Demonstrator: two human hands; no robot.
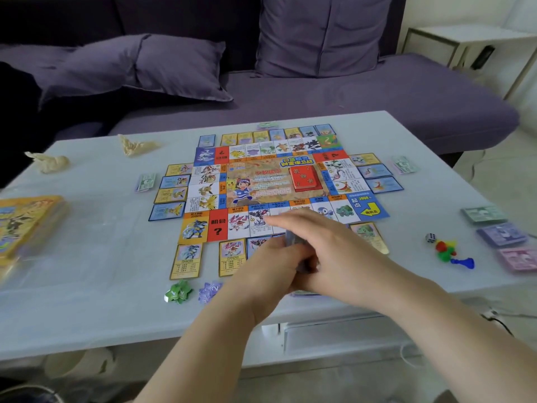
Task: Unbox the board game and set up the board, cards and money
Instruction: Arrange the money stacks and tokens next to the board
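Observation:
The game board [261, 181] lies flat in the middle of the pale table [96, 237], with a red card deck [305, 178] on its centre. Property cards such as the yellow one [186, 260] ring the board on every side. Over the board's near edge, my left hand [270, 271] grips a small stack of cards [299, 251]. My right hand [316, 242] lies across the stack's top, fingers stretched left over the board. Money piles [502, 234] sit at the right, smaller ones [145, 181] by the board's other sides.
The yellow game box [26, 225] sits at the table's left edge. A die [430, 237] and coloured pawns [450, 253] lie right of the board. Green and purple tokens [178, 292] rest near the front. Two crumpled wrappers [49, 162] lie at back left. A purple sofa stands behind.

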